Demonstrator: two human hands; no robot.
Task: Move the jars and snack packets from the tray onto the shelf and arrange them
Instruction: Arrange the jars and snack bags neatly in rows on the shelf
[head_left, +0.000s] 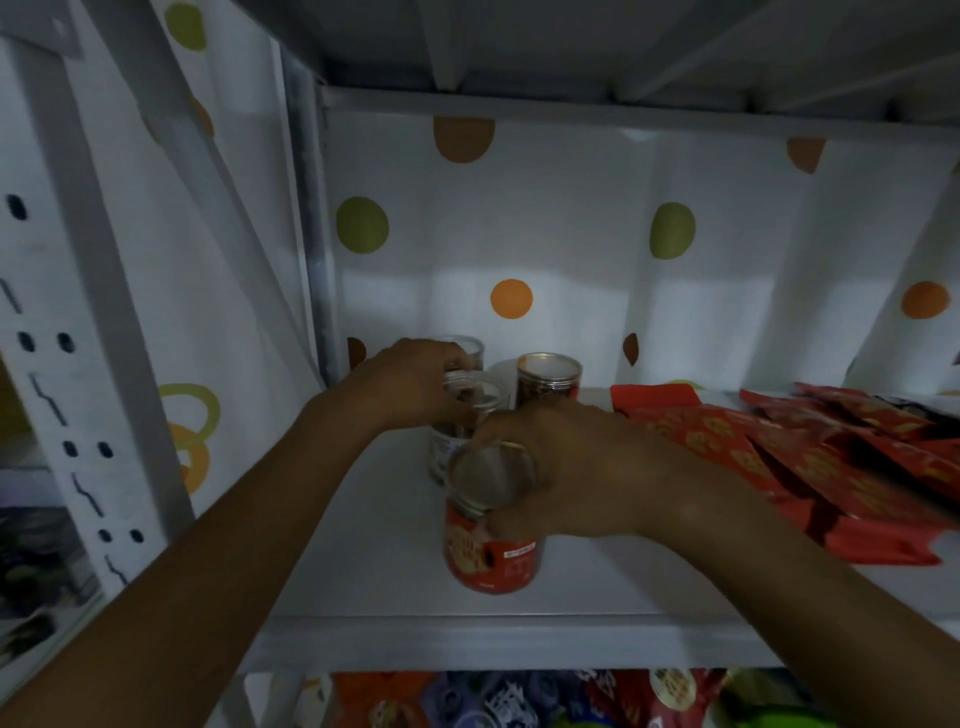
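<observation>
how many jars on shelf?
4: red-label jar in the right hand, clear jar in the left hand, rear jar behind it, gold-lidded jar at back. More may be hidden.

Shelf (363, 571): pale grey-white board. Backing sheet (571, 234): white, scattered with dots in olive green, orange and brown. Front jar (491, 564): red label with pale print, silvery lid. Middle jar (447, 447): clear, with a clear lid. Rear jar (548, 384): dark red-brown contents, gold-rimmed lid. Snack packets (779, 457), toward the shelf's right edge: red with yellow-orange round motifs. Lower packets (519, 699): red, blue and green. Upright post (78, 312): white with dark slots.
</observation>
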